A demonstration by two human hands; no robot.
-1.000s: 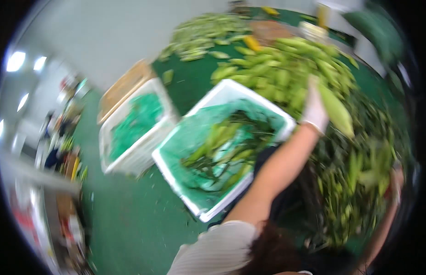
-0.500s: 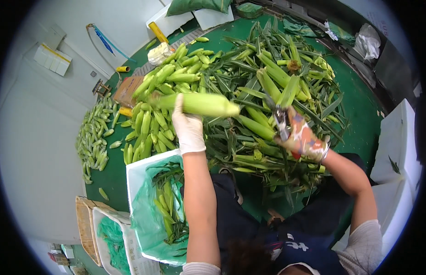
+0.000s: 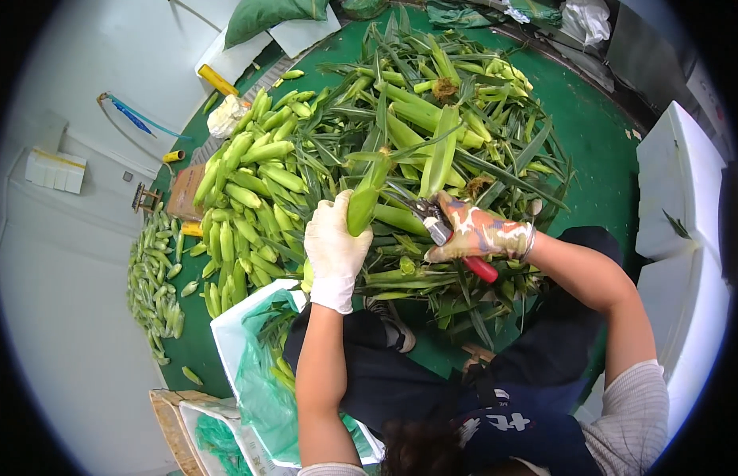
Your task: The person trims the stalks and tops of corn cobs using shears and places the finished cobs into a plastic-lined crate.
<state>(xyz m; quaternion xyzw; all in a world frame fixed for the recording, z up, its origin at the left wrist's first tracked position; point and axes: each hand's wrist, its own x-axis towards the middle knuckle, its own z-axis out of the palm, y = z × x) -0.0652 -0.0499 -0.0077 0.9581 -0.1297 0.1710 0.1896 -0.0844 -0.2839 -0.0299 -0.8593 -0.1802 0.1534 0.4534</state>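
My left hand [image 3: 336, 244], in a white glove, is closed round an ear of corn [image 3: 364, 205] in its green husk. The ear stands tilted, its narrow end pointing away from me. In a patterned orange and white glove, my right hand [image 3: 482, 230] grips pruning shears [image 3: 437, 228] with a red handle. Their blades point at the ear, close to its right side; whether they touch it I cannot tell. Beneath both hands spreads a large heap of leafy unhusked corn [image 3: 432, 111]. To the left lies a pile of trimmed ears [image 3: 246, 194].
A white foam box [image 3: 226, 337] lined with green plastic holds leaves and husks by my left forearm. Smaller ears [image 3: 156, 274] lie along the left wall. White foam boxes [image 3: 678, 198] stand at the right. A cardboard box [image 3: 186, 193] sits behind the trimmed pile.
The ear in my left hand has turned from lying sideways to pointing away from me. The shears in my right hand have come closer to it. The whole view has shifted.
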